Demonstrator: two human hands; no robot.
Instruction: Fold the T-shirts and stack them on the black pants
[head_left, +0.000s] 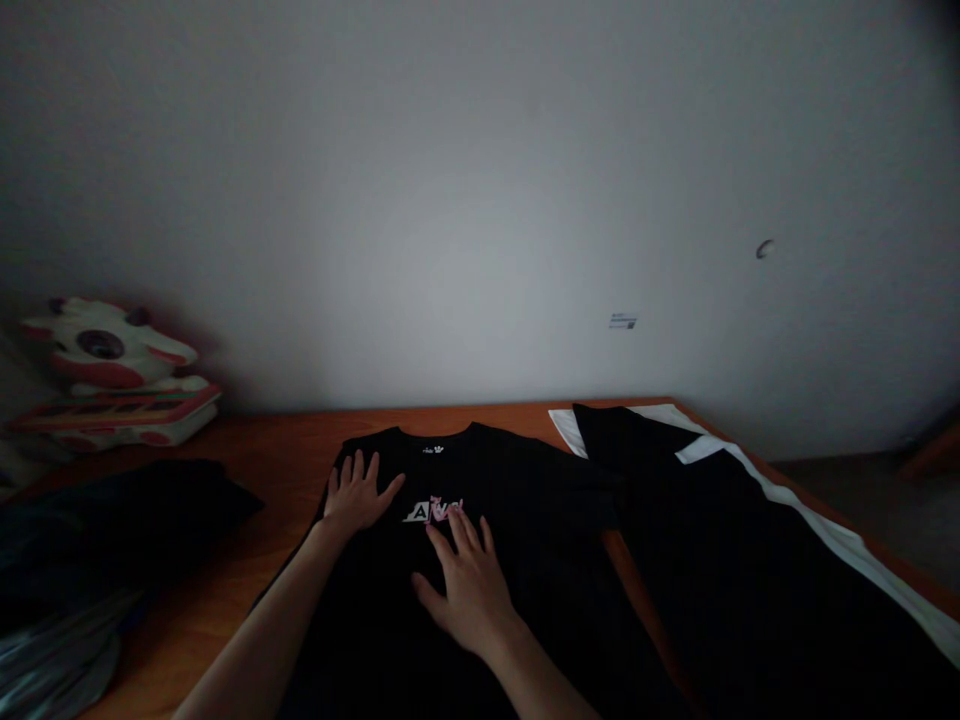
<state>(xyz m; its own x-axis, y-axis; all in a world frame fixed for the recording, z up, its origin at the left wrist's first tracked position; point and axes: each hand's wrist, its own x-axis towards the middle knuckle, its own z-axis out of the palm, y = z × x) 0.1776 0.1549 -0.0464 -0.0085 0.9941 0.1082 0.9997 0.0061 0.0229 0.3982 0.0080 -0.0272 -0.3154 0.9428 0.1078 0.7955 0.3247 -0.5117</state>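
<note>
A black T-shirt (pixel 517 480) lies spread on the wooden table, its neckline toward the wall and a white and pink print on its chest. My left hand (pixel 358 492) rests with fingers spread on the shirt near the left shoulder. Lower and further right, my right hand (pixel 466 585) lies over the shirt with its fingers apart, fingertips at the lower edge of the print. Neither hand grips anything. The shirt's right sleeve reaches toward a second black garment (pixel 705 540), which lies with white cloth (pixel 814 520) along its right side.
At the back left of the table (pixel 262 440) stands a white and red toy keyboard (pixel 150 410) with an animal figure. Dark clothes (pixel 142 515) and a grey cloth (pixel 64 660) lie in front of it. A pale wall (pixel 465 200) rises behind the table.
</note>
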